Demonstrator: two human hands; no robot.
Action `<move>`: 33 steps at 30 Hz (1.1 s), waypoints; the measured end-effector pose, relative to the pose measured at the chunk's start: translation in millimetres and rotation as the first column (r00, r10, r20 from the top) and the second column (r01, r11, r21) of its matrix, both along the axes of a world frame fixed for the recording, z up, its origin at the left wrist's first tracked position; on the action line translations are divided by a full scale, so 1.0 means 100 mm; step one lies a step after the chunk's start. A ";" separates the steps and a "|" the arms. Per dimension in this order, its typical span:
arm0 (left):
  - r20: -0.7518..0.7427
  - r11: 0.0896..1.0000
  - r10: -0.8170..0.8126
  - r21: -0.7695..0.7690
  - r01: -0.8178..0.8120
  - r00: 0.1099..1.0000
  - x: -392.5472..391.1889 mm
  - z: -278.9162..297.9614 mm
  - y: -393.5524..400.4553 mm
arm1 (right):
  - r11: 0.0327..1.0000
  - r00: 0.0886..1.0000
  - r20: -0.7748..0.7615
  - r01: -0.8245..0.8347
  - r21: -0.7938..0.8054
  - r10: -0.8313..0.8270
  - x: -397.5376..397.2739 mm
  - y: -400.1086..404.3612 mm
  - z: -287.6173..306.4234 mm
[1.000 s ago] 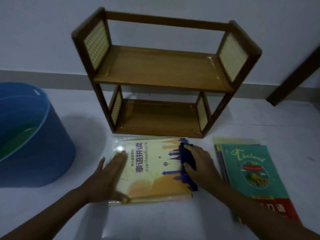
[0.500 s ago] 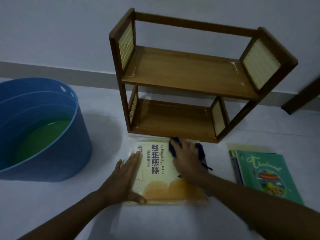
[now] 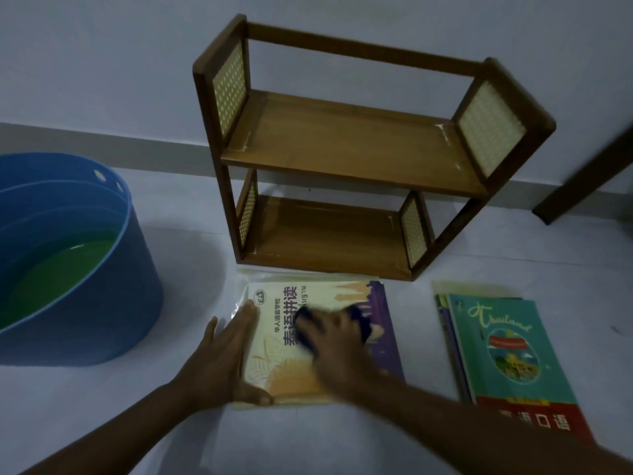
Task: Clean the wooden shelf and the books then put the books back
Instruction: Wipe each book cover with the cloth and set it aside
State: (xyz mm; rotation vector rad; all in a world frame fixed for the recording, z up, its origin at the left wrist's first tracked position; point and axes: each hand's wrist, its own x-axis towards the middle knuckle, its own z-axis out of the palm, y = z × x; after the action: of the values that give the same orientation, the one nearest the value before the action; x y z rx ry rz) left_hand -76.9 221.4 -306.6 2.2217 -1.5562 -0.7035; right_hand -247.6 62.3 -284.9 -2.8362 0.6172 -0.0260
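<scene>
A yellow and purple book (image 3: 383, 323) in a clear plastic cover lies flat on the floor in front of the wooden shelf (image 3: 346, 159). My left hand (image 3: 229, 358) lies flat on the book's left edge, fingers spread. My right hand (image 3: 337, 344) presses a dark blue cloth (image 3: 308, 323) onto the middle of the cover; the hand is blurred. Both levels of the shelf stand empty. A stack of books with a teal and red one (image 3: 507, 358) on top lies to the right.
A big blue tub (image 3: 85, 303) with greenish water stands on the floor at the left. The white wall and its skirting run behind the shelf. A dark wooden post (image 3: 589, 173) leans in at the right edge.
My right hand has carried the cloth from the book's right edge across to the middle of the cover. The left hand has stayed on the book's left edge. The view has shifted.
</scene>
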 end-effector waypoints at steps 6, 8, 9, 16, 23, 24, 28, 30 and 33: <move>0.101 0.997 -0.053 0.062 0.047 0.993 -0.01 0.00 0.02 | 0.961 0.964 0.077 -0.263 0.087 0.256 -0.41 0.03 -0.03; 0.129 0.995 -0.057 0.088 0.045 0.990 -0.02 0.04 0.00 | 0.997 0.997 0.062 0.035 0.064 -0.039 -0.55 -0.38 -0.04; 0.141 0.994 -0.057 0.098 0.043 0.988 -0.02 0.05 -0.01 | 0.981 0.984 0.017 0.175 0.080 -0.177 -0.66 -0.56 -0.03; 0.147 0.992 -0.066 0.117 0.049 0.987 -0.02 0.04 -0.01 | 0.868 0.850 -0.236 0.494 0.046 -0.471 -1.29 -0.81 -0.18; 0.181 0.987 -0.098 0.144 0.072 0.979 0.03 0.04 -0.01 | 0.977 0.889 -0.410 0.209 -0.035 -0.205 -1.08 -0.73 0.26; 0.177 0.987 -0.100 0.143 0.075 0.979 0.03 0.03 -0.01 | 0.982 0.892 -0.413 0.186 -0.041 -0.186 -1.08 -0.70 0.29; 0.171 0.985 -0.105 0.150 0.079 0.980 0.02 0.03 -0.01 | 0.982 0.938 -0.335 -0.139 -0.128 0.089 -1.19 -0.48 0.12; 0.171 0.984 -0.110 0.160 0.082 0.979 0.01 0.05 -0.01 | 0.946 0.905 -0.388 -0.264 -0.186 0.176 -1.22 -0.48 -0.01; 0.203 0.965 -0.150 0.244 0.098 0.968 -0.01 0.11 -0.05 | 0.922 0.897 -0.363 -0.338 -0.190 0.254 -1.24 -0.61 -0.04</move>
State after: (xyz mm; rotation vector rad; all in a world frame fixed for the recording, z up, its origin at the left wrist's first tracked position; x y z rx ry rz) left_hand -78.1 215.9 -295.9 2.4586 -1.8172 -0.7293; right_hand -371.9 0.9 -289.2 -3.1785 0.2386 0.4716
